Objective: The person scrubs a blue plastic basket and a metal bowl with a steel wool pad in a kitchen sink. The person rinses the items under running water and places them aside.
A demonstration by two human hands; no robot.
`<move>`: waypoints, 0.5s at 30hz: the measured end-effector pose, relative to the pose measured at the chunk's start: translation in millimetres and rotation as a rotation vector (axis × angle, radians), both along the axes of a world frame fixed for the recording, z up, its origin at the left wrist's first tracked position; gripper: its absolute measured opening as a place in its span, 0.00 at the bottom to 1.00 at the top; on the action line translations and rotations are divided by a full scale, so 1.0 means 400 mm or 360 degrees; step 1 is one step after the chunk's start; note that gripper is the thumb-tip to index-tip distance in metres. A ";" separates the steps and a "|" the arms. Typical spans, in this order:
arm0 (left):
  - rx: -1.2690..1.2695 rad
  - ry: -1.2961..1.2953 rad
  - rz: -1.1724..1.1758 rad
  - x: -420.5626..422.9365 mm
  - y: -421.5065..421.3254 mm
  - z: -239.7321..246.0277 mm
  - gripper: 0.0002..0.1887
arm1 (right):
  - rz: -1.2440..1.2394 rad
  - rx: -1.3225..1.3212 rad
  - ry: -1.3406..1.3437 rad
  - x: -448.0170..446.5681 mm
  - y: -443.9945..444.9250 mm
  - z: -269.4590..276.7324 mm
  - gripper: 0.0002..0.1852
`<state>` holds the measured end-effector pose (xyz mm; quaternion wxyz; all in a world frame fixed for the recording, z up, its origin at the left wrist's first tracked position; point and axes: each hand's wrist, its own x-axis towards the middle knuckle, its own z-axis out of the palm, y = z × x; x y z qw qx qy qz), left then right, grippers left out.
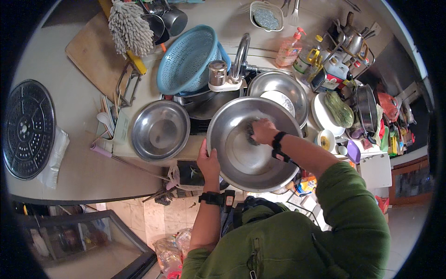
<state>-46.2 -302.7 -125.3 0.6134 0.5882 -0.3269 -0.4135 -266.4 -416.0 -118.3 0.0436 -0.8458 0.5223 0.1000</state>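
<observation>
A large stainless steel basin (240,157) is tilted towards me in front of the sink. My left hand (209,164) grips its left rim, thumb on the inside edge. Inside the basin, my right hand (264,132) presses a dark metal scouring pad (250,133) against the inner wall; its fingers are partly hidden. Behind the basin lie another steel basin (278,82) and a white patterned plate (277,97). A smaller steel basin (161,130) sits on the counter to the left.
A faucet (243,57) rises behind the large basin, near a blue plastic colander (190,59). To the right stand a soap pump bottle (288,52), a squash (338,110) on white plates and a small bowl (325,140). A utensil holder (120,127) stands left.
</observation>
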 end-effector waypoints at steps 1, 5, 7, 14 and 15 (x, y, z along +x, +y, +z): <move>0.0059 -0.0032 0.0044 -0.002 0.000 -0.001 0.22 | -0.0029 0.0270 -0.0027 -0.035 0.011 0.023 0.22; 0.0026 -0.0038 0.0240 -0.009 -0.002 -0.010 0.17 | 0.0195 0.0625 0.0039 -0.079 0.127 0.072 0.25; -0.0040 -0.0044 0.0326 -0.011 -0.004 -0.019 0.16 | 0.0395 0.0894 -0.0113 -0.048 0.183 0.078 0.33; -0.0027 -0.0082 0.0341 -0.005 -0.004 -0.013 0.18 | 0.0647 0.0907 -0.0984 0.166 0.229 0.086 0.35; -0.0009 -0.0031 0.0333 -0.003 -0.005 -0.006 0.19 | 0.0586 0.0782 -0.1087 0.184 0.224 0.095 0.35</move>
